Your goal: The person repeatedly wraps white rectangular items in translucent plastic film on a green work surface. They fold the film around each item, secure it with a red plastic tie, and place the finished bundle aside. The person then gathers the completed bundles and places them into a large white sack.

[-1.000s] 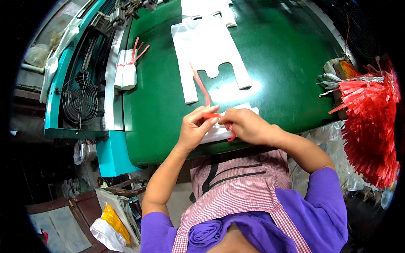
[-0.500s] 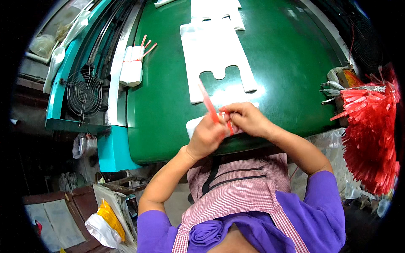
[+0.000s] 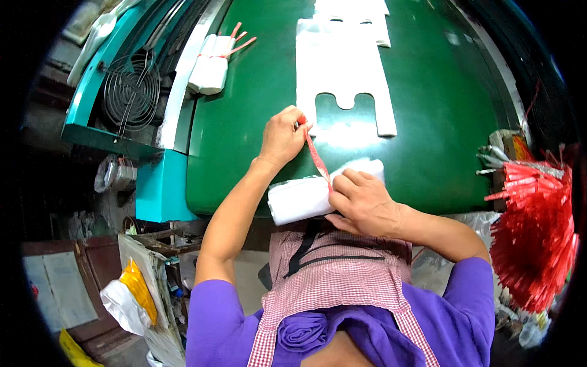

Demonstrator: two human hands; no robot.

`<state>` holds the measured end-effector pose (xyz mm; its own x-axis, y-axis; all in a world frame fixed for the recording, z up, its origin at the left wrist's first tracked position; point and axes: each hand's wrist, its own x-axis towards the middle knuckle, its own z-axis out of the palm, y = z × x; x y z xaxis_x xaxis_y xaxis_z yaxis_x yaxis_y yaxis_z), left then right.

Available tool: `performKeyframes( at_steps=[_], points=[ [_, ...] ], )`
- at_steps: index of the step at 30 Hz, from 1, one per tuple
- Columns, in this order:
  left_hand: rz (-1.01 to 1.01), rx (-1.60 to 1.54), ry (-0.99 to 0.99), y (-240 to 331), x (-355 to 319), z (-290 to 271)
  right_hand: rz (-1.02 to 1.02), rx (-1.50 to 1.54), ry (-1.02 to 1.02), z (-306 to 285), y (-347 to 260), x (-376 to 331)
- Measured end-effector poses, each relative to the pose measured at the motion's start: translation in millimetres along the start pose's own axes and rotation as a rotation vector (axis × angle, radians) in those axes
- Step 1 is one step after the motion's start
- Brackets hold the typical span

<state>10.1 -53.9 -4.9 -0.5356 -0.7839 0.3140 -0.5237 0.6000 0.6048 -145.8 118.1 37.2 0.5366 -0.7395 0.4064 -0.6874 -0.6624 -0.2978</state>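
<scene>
Green table (image 3: 244,153): flat white vest-type bag stack (image 3: 342,73) at centre; rolled white bag bundle (image 3: 306,197) nearer the person from it, at table edge; red-tied white bundle (image 3: 211,70) left of the stack

Two hands work at the green table: the left hand (image 3: 282,138) and the right hand (image 3: 362,202). There are two rolled white bag bundles, one by the hands (image 3: 299,199) and one far off (image 3: 209,70). One red strip (image 3: 317,159) is stretched tight. One wire fan guard (image 3: 129,92) sits left.
</scene>
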Motion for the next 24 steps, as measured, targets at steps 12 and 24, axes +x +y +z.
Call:
performKeyframes(
  at_steps=[12, 24],
  points=[
    [-0.389, -0.496, 0.060, -27, -49, -53, 0.261, 0.566, -0.020, 41, 64, 105],
    [0.008, 1.017, 0.054, -131, 71, -89, 0.321, -0.296, -0.044, 17, 126, 44]
  ],
)
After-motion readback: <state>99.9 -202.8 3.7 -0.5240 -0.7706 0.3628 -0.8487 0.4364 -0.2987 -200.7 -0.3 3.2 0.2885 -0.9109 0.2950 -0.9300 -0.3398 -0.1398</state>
